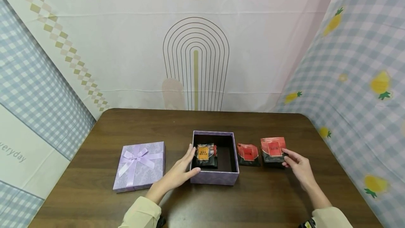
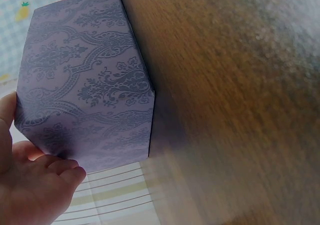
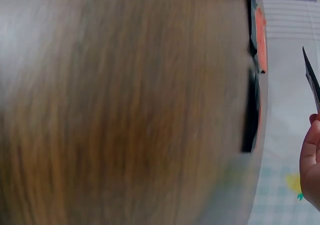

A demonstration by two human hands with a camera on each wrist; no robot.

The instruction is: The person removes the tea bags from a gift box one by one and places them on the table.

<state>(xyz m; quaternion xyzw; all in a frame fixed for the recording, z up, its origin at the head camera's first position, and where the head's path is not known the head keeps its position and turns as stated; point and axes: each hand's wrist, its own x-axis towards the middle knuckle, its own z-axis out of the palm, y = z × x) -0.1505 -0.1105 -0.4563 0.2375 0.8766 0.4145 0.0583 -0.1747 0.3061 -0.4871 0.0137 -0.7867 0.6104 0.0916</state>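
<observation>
A lidless purple patterned box [image 1: 215, 178] stands mid-table, with an orange-labelled black sachet [image 1: 203, 154] inside its left part; a bit of red shows behind that sachet. My left hand [image 1: 178, 173] rests against the box's left side, thumb by the front rim, fingers extended along the left wall. To the right of the box, my right hand [image 1: 299, 169] pinches a red-and-black sachet [image 1: 273, 149] by its right edge. The right wrist view shows this held sachet [image 3: 312, 80] raised above the table. Beneath it lies another dark sachet [image 3: 251, 115], mostly hidden from the head view.
One more red-and-black sachet [image 1: 248, 154] lies flat between the box and the held sachet. The purple lid [image 1: 142, 171] with a ribbon bow sits left of the left hand. Behind the brown table [image 1: 240, 203] hangs a printed cloth [image 1: 253, 62].
</observation>
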